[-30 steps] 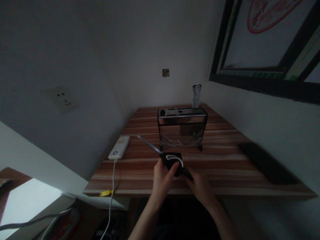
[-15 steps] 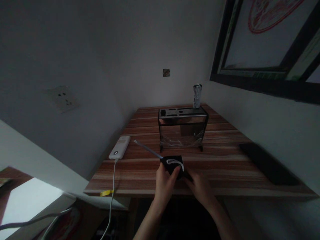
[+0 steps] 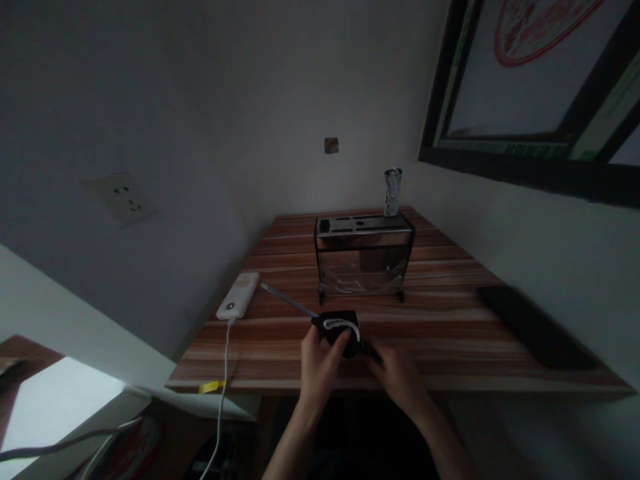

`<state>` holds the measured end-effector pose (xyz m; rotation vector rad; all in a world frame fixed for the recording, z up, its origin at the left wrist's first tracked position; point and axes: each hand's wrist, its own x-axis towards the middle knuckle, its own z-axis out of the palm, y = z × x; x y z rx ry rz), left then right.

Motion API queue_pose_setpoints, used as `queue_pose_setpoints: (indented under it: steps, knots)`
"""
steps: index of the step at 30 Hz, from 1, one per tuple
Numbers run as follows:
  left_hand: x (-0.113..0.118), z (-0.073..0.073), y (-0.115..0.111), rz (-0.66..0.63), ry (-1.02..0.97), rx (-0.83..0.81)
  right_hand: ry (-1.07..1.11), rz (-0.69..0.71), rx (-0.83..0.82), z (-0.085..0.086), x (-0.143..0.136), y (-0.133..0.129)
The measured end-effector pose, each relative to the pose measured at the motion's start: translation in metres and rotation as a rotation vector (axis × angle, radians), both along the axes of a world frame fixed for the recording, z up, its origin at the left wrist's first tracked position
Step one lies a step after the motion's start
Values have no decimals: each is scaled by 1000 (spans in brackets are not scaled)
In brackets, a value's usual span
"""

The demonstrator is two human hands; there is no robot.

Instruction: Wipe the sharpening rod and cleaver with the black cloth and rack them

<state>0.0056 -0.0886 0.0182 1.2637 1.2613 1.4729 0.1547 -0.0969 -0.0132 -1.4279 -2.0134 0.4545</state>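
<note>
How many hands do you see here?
2: the left hand holds a black object over the front of the table; the right hand grips that object's right end.

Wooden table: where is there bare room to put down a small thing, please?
Bare wood shows on the table between the black-framed stand and the flat black slab, and behind the white device, left of the stand. Front middle is crowded: left hand and right hand hold the black item.
</note>
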Motion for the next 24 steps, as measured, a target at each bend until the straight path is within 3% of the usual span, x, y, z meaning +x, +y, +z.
queue_pose_setpoints:
  steps: [7,19,24]
  knots:
    - [-15,10,4,67,13,30,5,-2,16,-1,-1,1]
    - [-52,27,20,231,-134,117,-71,-33,29,1,-2,-1]
    - [-62,44,27,315,-162,180,-34,-30,39,1,-2,-2]
